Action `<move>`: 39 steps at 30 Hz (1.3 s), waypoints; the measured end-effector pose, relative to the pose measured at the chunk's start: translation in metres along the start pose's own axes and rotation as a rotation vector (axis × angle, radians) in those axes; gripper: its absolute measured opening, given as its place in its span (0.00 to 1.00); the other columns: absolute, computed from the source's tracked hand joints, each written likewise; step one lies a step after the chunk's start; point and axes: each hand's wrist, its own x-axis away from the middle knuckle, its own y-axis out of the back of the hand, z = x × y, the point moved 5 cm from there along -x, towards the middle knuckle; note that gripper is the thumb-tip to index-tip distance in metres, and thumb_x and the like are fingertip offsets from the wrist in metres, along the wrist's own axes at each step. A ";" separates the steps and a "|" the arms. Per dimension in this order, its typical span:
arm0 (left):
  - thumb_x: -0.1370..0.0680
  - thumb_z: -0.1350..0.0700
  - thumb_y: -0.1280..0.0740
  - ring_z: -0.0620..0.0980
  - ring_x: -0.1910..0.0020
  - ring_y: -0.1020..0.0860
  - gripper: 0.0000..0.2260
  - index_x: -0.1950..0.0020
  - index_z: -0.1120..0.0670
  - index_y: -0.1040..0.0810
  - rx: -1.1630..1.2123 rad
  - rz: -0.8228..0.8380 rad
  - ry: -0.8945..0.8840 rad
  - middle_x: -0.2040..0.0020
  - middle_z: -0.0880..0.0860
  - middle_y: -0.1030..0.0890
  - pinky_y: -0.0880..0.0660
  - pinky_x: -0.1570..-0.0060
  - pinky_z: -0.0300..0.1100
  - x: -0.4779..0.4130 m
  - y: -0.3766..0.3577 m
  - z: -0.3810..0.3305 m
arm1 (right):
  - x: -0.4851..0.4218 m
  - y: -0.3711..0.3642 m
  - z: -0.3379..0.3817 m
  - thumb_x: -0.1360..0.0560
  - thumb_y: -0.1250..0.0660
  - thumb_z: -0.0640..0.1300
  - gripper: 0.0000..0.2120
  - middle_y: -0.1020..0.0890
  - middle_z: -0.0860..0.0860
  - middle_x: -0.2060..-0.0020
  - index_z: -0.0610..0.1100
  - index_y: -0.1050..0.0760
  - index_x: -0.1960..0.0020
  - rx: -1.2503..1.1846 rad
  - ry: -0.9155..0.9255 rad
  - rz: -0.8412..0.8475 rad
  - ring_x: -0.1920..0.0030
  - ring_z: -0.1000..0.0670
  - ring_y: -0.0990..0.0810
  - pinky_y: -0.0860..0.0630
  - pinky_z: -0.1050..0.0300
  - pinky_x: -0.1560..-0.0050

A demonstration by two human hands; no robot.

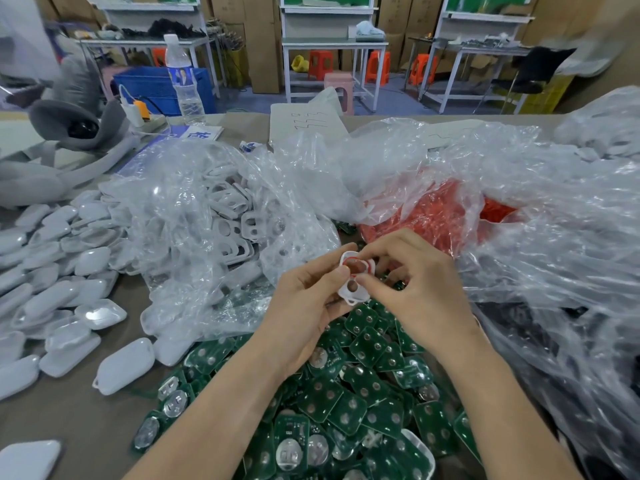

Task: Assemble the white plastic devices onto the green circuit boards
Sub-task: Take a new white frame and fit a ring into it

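Both hands hold one white plastic shell (353, 284) with a red ring in its upper opening, above a pile of green circuit boards (349, 403). My left hand (308, 303) grips the shell from the left with thumb and fingers. My right hand (412, 282) pinches it from the right, fingertips at the red ring and lower edge. A clear bag of white shell frames (228, 216) lies behind my left hand. Finished white cases (59, 271) spread over the left of the table.
A clear bag with red parts (440, 209) sits behind my right hand, and more crumpled plastic (554, 271) covers the right side. A water bottle (183, 81), a grey cloth object (69, 133) and papers stand at the back. Workbenches and stools fill the room beyond.
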 end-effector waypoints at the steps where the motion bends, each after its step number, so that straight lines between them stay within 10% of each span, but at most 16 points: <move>1: 0.21 0.63 0.37 0.48 0.51 0.16 0.12 0.40 0.56 0.21 -0.019 0.000 -0.002 0.47 0.56 0.15 0.19 0.54 0.39 0.000 0.000 0.000 | 0.000 0.000 0.000 0.31 0.24 0.39 0.08 0.22 0.56 0.56 0.46 0.18 0.53 -0.001 -0.011 0.002 0.57 0.56 0.23 0.24 0.62 0.59; 13: 0.20 0.63 0.35 0.55 0.46 0.17 0.12 0.44 0.50 0.17 -0.275 -0.116 -0.110 0.49 0.57 0.15 0.21 0.44 0.54 0.003 0.003 0.000 | 0.001 -0.003 -0.001 0.30 0.24 0.40 0.05 0.23 0.55 0.56 0.44 0.20 0.56 0.029 -0.011 0.018 0.58 0.56 0.24 0.24 0.61 0.56; 21: 0.21 0.63 0.34 0.48 0.53 0.15 0.13 0.50 0.46 0.15 -0.331 -0.138 -0.170 0.54 0.50 0.14 0.19 0.58 0.39 0.006 0.001 -0.005 | 0.001 -0.004 -0.010 0.30 0.26 0.40 0.07 0.18 0.53 0.60 0.51 0.20 0.61 -0.224 -0.171 -0.012 0.58 0.52 0.19 0.21 0.51 0.52; 28: 0.22 0.66 0.34 0.48 0.59 0.17 0.13 0.49 0.50 0.15 -0.340 -0.110 -0.192 0.59 0.51 0.15 0.17 0.56 0.45 0.009 -0.002 -0.008 | 0.005 -0.009 -0.029 0.34 0.23 0.43 0.15 0.16 0.51 0.63 0.48 0.24 0.50 -0.661 -0.473 0.069 0.63 0.55 0.20 0.26 0.64 0.65; 39: 0.22 0.65 0.33 0.58 0.57 0.19 0.14 0.48 0.47 0.16 -0.397 -0.060 -0.230 0.55 0.56 0.15 0.19 0.50 0.55 0.011 -0.010 -0.011 | 0.005 -0.011 -0.025 0.27 0.29 0.35 0.08 0.17 0.51 0.66 0.47 0.17 0.54 -0.716 -0.438 0.132 0.68 0.58 0.24 0.30 0.68 0.69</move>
